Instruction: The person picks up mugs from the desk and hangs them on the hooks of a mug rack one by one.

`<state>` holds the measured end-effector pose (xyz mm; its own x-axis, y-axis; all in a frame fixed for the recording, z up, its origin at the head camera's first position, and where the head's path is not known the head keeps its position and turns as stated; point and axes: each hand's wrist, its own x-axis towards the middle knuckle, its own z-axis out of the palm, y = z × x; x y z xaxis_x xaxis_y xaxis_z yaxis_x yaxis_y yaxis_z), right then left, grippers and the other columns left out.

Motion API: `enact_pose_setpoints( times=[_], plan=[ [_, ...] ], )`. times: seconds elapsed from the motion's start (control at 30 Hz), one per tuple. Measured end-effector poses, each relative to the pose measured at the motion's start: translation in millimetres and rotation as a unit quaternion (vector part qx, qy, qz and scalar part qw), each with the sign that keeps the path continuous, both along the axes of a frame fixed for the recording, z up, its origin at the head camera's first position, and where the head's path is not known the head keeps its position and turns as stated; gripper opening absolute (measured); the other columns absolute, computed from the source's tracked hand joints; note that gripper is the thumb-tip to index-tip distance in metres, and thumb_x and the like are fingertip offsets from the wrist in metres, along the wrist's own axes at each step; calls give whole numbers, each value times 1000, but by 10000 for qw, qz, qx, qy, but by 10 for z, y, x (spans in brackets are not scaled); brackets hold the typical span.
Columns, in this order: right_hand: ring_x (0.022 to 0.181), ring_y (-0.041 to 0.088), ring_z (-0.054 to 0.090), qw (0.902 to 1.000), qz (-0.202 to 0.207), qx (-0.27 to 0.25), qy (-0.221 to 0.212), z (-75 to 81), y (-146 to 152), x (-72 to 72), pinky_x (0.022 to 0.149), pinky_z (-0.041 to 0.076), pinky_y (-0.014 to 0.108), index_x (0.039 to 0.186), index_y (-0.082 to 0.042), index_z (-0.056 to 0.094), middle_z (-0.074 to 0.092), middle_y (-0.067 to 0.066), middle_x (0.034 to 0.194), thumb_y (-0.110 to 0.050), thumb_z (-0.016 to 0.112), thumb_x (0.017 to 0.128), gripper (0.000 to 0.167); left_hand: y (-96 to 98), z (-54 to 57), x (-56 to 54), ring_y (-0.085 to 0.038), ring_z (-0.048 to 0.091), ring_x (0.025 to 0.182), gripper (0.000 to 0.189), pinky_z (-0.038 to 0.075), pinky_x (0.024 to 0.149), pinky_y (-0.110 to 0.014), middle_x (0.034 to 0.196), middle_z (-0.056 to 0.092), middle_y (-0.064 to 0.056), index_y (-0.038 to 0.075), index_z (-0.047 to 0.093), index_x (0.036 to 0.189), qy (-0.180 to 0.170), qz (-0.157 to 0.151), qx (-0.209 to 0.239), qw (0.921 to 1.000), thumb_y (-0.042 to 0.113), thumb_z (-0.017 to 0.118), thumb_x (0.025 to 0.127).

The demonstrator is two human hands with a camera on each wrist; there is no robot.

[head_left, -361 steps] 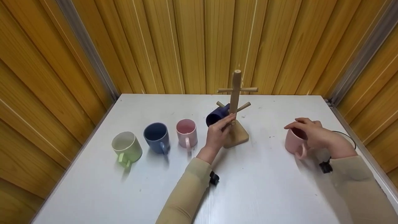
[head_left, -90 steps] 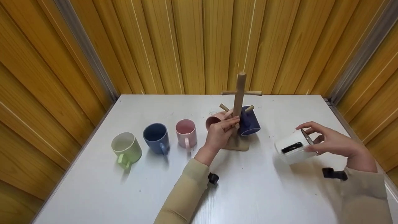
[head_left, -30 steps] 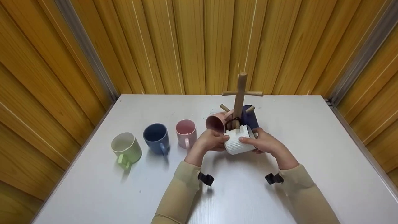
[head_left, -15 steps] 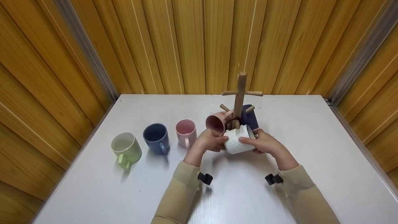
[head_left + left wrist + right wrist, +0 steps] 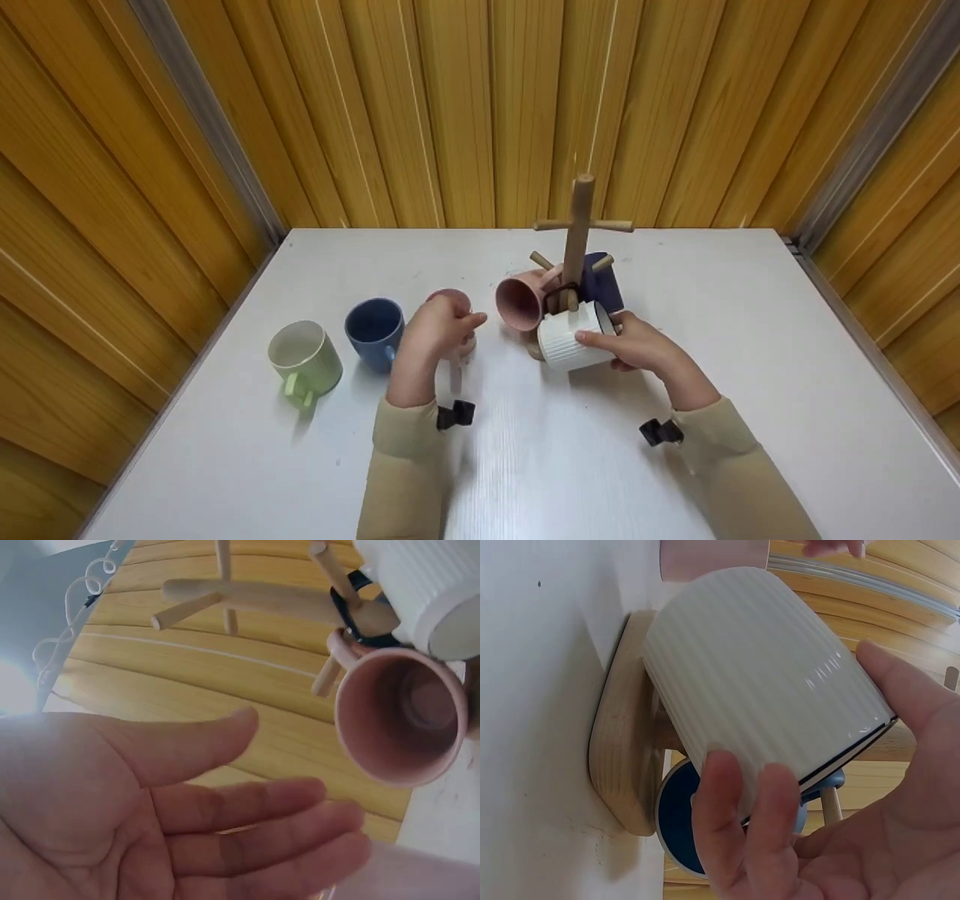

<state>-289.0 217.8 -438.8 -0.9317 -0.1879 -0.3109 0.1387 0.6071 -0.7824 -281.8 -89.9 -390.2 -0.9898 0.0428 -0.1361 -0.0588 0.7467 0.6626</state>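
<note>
My right hand holds a white ribbed mug near its dark rim, thumb on top and fingers beneath. The mug lies tilted at the front of a wooden mug tree, its black handle looped around a low peg. My left hand is over a standing pink mug, hiding most of it; in the left wrist view its fingers are extended, palm bare. A lighter pink mug hangs on the tree's left, and a dark blue mug on its right.
A blue mug and a green mug stand upright on the white table at the left. The tree's two upper pegs bear nothing. Wood-panelled walls enclose the table at the back and sides.
The white mug went from the right side of the table to the tree's front peg. My left hand has let go of its base end and moved left over the pink mug.
</note>
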Motion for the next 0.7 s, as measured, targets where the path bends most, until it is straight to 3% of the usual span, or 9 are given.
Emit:
enact_pose_setpoints(
  times=[0.13,0.33,0.6,0.7],
  plan=[
    [69,14,57,9999,-36,111,-47,5,3,8,61,51,23,147,12,33,59,23,120,-56,69,93,93,-102,-8,12,-17,63,69,28,45,60,-29,78,71,-5,7,75,92,-302,491,-825,9949,35,78,91],
    [67,14,57,9999,21,157,-8,18,4,11,59,50,23,145,11,36,61,20,114,-56,69,93,92,-137,-146,-69,-19,62,69,32,45,62,-33,78,69,-4,10,73,87,-859,433,-1556,9831,41,83,85],
    [63,14,56,9999,114,109,42,26,10,6,57,47,23,144,10,39,61,13,103,-54,69,93,87,-150,-270,-168,-18,61,60,21,45,63,-33,75,74,-8,9,74,84,-1242,348,-1596,9787,28,81,86],
    [63,14,56,9998,136,112,58,21,11,4,57,47,23,145,11,38,61,13,102,-54,69,93,89,-161,-269,-183,-19,61,63,11,47,66,-35,76,72,-7,8,74,87,-1097,441,-1629,9795,18,79,85]
  ],
)
